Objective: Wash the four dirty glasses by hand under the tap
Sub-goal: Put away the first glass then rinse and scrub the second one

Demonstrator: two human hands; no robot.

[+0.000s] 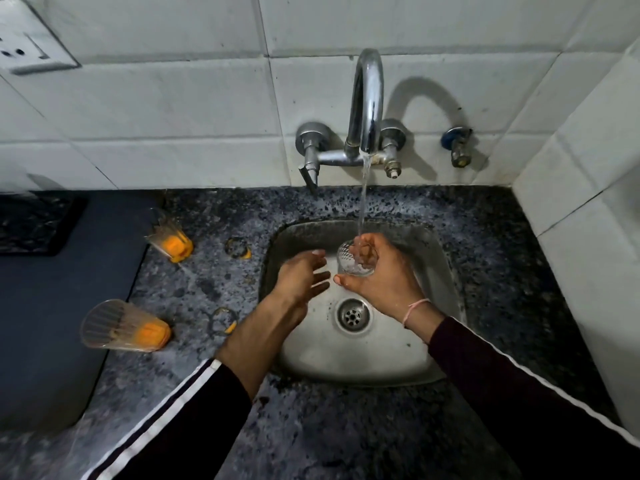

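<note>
We hold glass [356,261] in right hand [381,275], fingers curled round it, over sink [433,244], under stream from tap [367,98]. Our left hand [301,275] beside it, fingers straight, grasping nothing. Two orange-stained glasses [121,327] [171,237] on counter [346,427], left of sink.

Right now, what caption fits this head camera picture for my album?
Right hand holds a glass under the running tap; left hand open beside it.
</note>
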